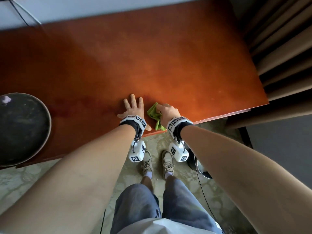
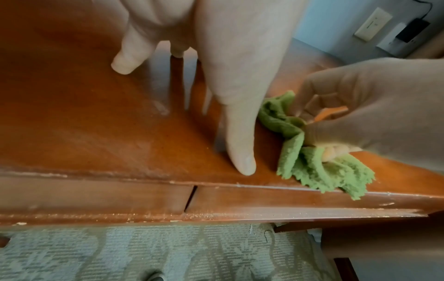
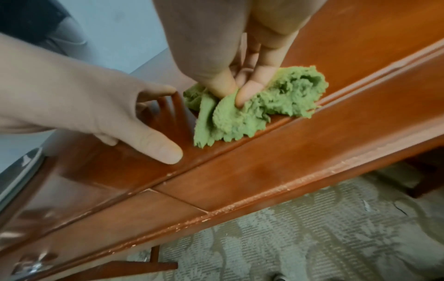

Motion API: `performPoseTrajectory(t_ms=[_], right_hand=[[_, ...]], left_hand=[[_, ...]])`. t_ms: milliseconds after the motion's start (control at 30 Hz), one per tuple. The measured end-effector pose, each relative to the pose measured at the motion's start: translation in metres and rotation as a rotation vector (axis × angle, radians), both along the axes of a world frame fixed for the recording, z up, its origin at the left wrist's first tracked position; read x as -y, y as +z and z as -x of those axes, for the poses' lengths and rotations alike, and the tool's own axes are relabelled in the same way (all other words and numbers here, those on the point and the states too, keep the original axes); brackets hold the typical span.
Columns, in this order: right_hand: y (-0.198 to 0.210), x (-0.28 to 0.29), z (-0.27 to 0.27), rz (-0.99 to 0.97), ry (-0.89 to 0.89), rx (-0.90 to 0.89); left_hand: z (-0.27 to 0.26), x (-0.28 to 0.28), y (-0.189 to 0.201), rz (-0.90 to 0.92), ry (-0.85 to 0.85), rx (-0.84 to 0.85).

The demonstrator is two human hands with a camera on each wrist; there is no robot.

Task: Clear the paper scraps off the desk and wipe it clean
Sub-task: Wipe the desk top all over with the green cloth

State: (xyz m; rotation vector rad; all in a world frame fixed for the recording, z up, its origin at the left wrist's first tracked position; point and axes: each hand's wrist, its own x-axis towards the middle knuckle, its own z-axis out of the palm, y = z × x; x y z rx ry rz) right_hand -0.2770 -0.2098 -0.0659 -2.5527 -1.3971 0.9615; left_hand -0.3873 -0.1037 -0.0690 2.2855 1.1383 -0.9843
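1. Two hands of ours rest on the desk (image 1: 152,56) near its front edge, and we list things from left to right.
2. At the far left a round dark bin (image 1: 22,129) stands against the desk; a pale fleck (image 1: 6,99) on its rim may be a paper scrap, though the view is too blurred for us to be sure.
3. Our left hand (image 1: 133,108) lies flat on the wood, fingers straight and spread, holding nothing.
4. Just beside it our green cloth (image 1: 154,115) sits bunched at the front edge, one corner hanging over.
5. Our right hand (image 1: 168,112) pinches the cloth between thumb and curled fingers and presses it to the wood.
6. Brown curtains (image 1: 278,48) hang at the right.
7. Below the desk we see patterned carpet (image 1: 25,183) and our shoes (image 1: 157,162).
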Motion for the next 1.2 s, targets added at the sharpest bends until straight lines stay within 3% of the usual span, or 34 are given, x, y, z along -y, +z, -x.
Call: performPoseTrajectory(t_ms=[167,267,400,533,633,800,967,1100,1200], right_hand=[[0.020,-0.013,-0.008,0.071,0.054,-0.066],[0.039,-0.020,-0.004,0.008,0.093,-0.066],[0.072,-0.038,0.005,-0.074,0.178,-0.100],[0.109,-0.062,0.022,-0.193,0.298,-0.134],[0.137,-0.077,0.041,-0.274,0.386,-0.156],[0.171,-0.098,0.077,-0.351,0.458,-0.186],[0.196,-0.120,0.118,-0.370,0.485,-0.265],[0.200,-0.148,0.148,-0.409,0.332,-0.386],[0.198,-0.169,0.174,-0.326,0.176,-0.655]], left_hand=[[0.008,-0.014,0.021,0.020,0.039,0.142],[0.019,-0.023,0.043,0.124,0.345,0.261],[0.035,-0.024,0.079,0.374,0.882,0.498],[0.056,-0.022,0.126,0.439,1.125,0.671],[0.079,-0.024,0.159,0.380,1.180,0.753],[0.121,-0.030,0.200,0.134,1.149,0.777],[0.170,-0.040,0.217,0.097,1.107,0.902],[0.215,-0.066,0.222,0.105,1.151,0.969],[0.250,-0.090,0.224,0.164,1.153,1.003]])
